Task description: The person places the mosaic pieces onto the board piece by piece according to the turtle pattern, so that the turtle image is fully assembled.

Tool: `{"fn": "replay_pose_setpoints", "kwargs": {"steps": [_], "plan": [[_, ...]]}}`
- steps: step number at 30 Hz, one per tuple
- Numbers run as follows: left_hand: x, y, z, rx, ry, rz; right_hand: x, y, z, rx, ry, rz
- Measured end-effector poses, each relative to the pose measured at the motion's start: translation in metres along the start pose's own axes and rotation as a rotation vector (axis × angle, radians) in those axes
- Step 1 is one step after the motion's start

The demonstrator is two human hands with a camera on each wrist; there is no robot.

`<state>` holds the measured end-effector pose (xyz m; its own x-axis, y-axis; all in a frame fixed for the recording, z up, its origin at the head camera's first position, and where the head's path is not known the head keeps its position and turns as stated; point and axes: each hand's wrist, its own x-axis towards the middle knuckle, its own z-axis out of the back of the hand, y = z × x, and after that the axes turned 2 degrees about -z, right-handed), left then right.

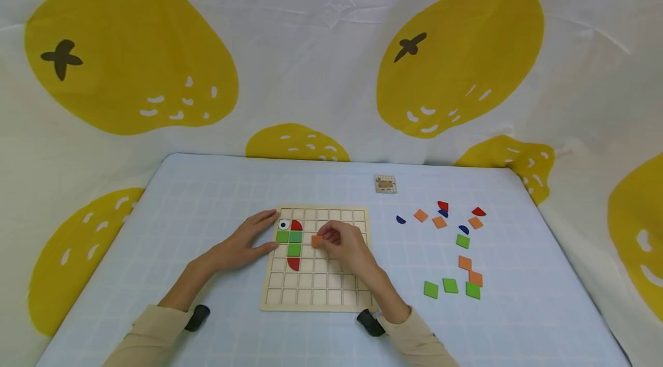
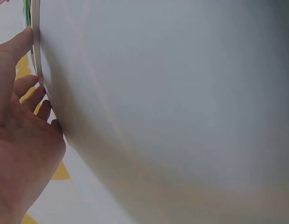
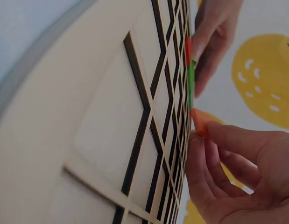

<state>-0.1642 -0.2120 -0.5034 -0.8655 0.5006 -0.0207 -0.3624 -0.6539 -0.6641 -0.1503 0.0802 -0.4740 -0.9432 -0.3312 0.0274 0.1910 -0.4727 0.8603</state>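
A wooden grid board (image 1: 321,308) lies flat on the table. My left hand (image 1: 235,249) rests at its left edge, with thumb and fingertips touching the rim. My right hand (image 1: 352,247) pinches an orange square tile (image 1: 316,242) between thumb and fingers, close over the middle of the grid. The right wrist view shows this orange tile (image 3: 200,122) tilted, one corner toward the board. Left of it on the grid sit a white eye tile (image 1: 284,225), a red quarter-round piece (image 1: 296,225), several green squares (image 1: 293,250) and a lower red piece (image 1: 293,264).
Right of the board lie scattered orange squares (image 1: 420,216), green squares (image 1: 450,286), blue half-rounds (image 1: 463,230) and red pieces (image 1: 479,211). A small picture card (image 1: 385,184) lies behind the board. A fruit-patterned cloth (image 1: 311,68) hangs behind the table.
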Motion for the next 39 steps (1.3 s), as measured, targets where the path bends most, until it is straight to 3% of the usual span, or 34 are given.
{"fn": "replay_pose_setpoints", "kwargs": {"steps": [11, 39], "plan": [[0.001, -0.001, -0.001, 0.008, -0.002, -0.008, 0.001, 0.006, -0.011, 0.009, 0.080, -0.032], [0.000, -0.003, 0.000, 0.023, 0.006, -0.003, 0.000, 0.011, -0.014, -0.063, 0.102, 0.002]]}}
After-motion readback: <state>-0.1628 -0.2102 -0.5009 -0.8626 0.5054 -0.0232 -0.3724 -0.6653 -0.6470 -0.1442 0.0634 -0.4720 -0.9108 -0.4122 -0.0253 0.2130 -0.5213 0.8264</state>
